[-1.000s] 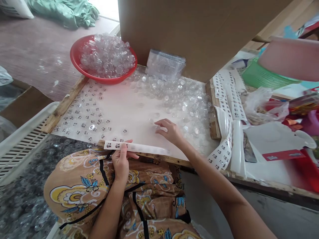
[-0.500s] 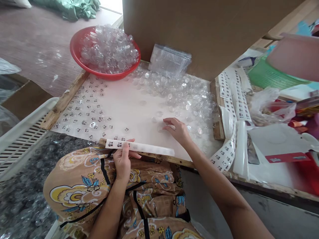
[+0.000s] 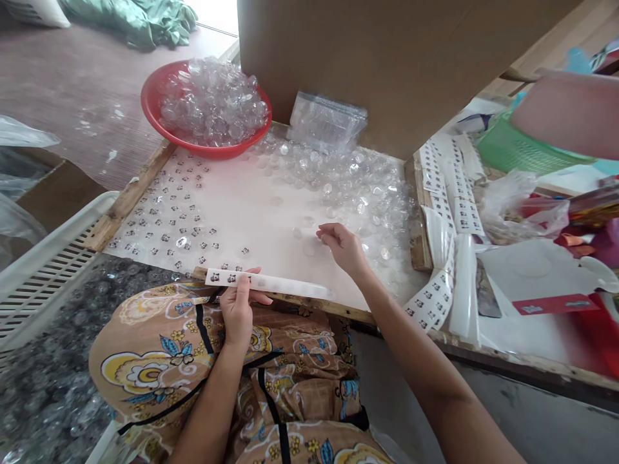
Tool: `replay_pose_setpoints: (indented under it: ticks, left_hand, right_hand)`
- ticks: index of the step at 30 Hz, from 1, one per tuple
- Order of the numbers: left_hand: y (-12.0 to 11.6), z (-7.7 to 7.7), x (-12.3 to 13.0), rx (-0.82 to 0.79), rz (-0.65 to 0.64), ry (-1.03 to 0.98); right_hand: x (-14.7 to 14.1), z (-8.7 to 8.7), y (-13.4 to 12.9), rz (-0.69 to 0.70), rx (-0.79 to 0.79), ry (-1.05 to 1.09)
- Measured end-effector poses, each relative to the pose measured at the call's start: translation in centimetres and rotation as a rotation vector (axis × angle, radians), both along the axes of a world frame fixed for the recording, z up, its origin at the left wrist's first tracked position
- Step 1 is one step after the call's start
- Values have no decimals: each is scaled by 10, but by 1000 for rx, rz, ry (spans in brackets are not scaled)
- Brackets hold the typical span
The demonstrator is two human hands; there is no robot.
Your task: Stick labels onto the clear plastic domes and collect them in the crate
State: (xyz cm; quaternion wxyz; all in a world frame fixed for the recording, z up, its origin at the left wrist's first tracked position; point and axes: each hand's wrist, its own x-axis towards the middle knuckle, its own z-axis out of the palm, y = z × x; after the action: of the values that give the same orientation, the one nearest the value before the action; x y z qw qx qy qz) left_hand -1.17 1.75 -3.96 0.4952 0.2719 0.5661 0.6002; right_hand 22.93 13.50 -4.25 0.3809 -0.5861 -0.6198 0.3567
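My left hand (image 3: pixel 239 312) is closed on a white sticker strip (image 3: pixel 290 284) at the tray's front edge, thumb on top and fingers beneath. Small black panda prints show at the strip's left end; its right part is plain. Over the white board (image 3: pixel 232 206), my right hand (image 3: pixel 342 248) is closed, thumb and fingertips pressed together. Whatever those fingertips hold, if anything, is too small to make out. A few loose clear plastic discs (image 3: pixel 308 248) lie just left of it. Panda-printed pieces (image 3: pixel 181 231) are spread across the board's left side.
At the back left stands a red basin (image 3: pixel 149 106) heaped with clear pieces. More clear discs (image 3: pixel 360 180) cover the board's right side. A large cardboard box (image 3: pixel 387 64) rises behind. Panda sticker sheets (image 3: pixel 464 193) lie right; a white crate (image 3: pixel 58 258) stands left.
My right thumb and fingers have come together above the board, having been apart near a clear disc. My left hand keeps the strip in nearly the same place. The view has shifted slightly.
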Motion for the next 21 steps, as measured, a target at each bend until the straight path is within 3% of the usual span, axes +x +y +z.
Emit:
replay_pose_setpoints:
  ticks: [8, 13, 17, 21]
  left_hand:
    - [0, 1, 0, 2, 3, 15]
    - [0, 1, 1, -2, -1, 3]
    - [0, 2, 1, -9, 1, 8]
    - [0, 2, 1, -12, 0, 12]
  right_hand:
    - [10, 2, 7, 0, 127, -276]
    - [12, -1, 4, 126, 203, -439]
    - [8, -2, 3, 138, 249, -479]
    - [3, -4, 2, 237, 319, -480]
